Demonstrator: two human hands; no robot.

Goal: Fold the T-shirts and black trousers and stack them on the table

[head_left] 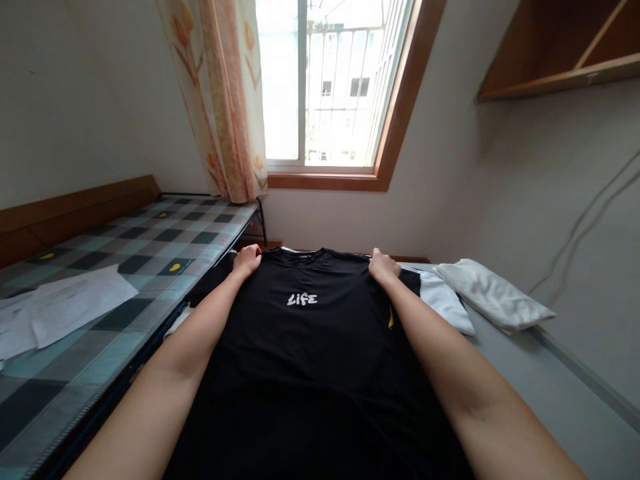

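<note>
A black T-shirt [310, 360] with white lettering on its chest is spread out in front of me, its collar at the far end. My left hand [247, 259] is closed on the shirt near its left shoulder in view. At the opposite shoulder, my right hand [384, 265] grips the fabric with bent fingers. The cloth between the hands looks fairly taut. A small yellow mark shows beside my right forearm. White cloth [443, 300] lies just beyond that forearm, partly under dark fabric.
On the left stands a bed with a checked mattress [135, 233] and paper sheets [83, 303]. A folded white cloth [493, 293] rests at the right by the wall. Behind are a curtain [233, 100] and window; a wooden shelf [560, 83] hangs upper right.
</note>
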